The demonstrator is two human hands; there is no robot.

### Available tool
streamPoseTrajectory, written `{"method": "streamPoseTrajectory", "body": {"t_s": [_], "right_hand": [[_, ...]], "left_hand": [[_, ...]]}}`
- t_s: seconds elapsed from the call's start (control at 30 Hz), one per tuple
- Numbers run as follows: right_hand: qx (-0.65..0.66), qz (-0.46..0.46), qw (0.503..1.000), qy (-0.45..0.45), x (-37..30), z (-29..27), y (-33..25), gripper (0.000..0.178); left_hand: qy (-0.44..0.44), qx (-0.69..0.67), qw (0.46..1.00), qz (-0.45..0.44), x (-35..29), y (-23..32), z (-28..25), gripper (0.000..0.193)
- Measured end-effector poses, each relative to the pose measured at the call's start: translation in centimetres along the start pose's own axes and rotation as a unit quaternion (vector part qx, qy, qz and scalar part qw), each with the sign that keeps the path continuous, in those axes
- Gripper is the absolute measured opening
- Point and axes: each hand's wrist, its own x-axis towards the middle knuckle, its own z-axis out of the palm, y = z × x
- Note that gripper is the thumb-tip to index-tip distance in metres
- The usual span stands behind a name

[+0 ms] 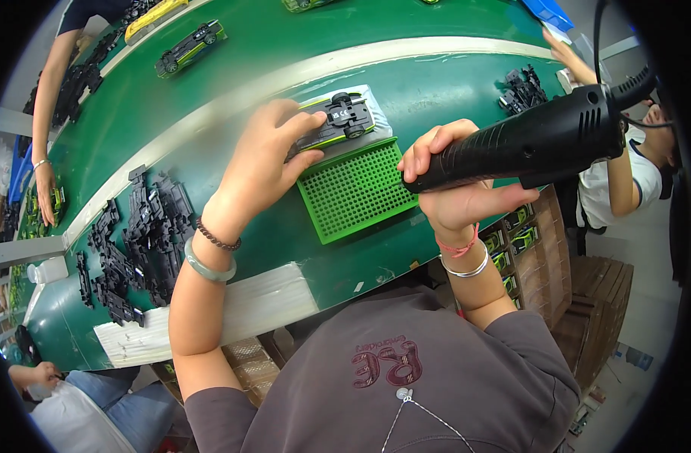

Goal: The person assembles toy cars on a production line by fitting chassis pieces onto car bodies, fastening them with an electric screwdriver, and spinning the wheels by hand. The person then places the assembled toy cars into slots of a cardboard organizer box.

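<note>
A toy car (347, 115) lies upside down on a pale pad (381, 106), its black underside and wheels facing up and a yellow-green body edge showing. My left hand (259, 155) grips its left end between thumb and fingers. In my right hand (455, 204) is a black electric screwdriver (523, 140), fingers wrapped round its narrow end and the thumb stretched along beneath. Its bit cannot be made out. Right below the car sits a green perforated basket (360, 192), between my two hands.
Black plastic chassis parts (145, 234) are heaped left of my left forearm, with more parts (523, 90) at the right. Another upturned car (191, 49) lies beyond a pale strip. A cable (636, 87) trails from the screwdriver. Co-workers' arms (51, 113) reach in at both sides.
</note>
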Motion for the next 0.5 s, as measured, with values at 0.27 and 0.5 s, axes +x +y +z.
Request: {"method": "streamPoseTrajectory", "body": {"t_s": [0.27,0.5], "right_hand": [[0.009,0.028,0.999,0.024,-0.31,-0.58,0.75,0.103],[-0.044,0.041,0.998,0.031,-0.61,-0.50,1.12,0.103]], "left_hand": [[0.018,-0.017,0.999,0.030,0.04,-0.23,0.15,0.043],[0.026,-0.019,0.999,0.028,-0.03,-0.19,0.14,0.043]]}}
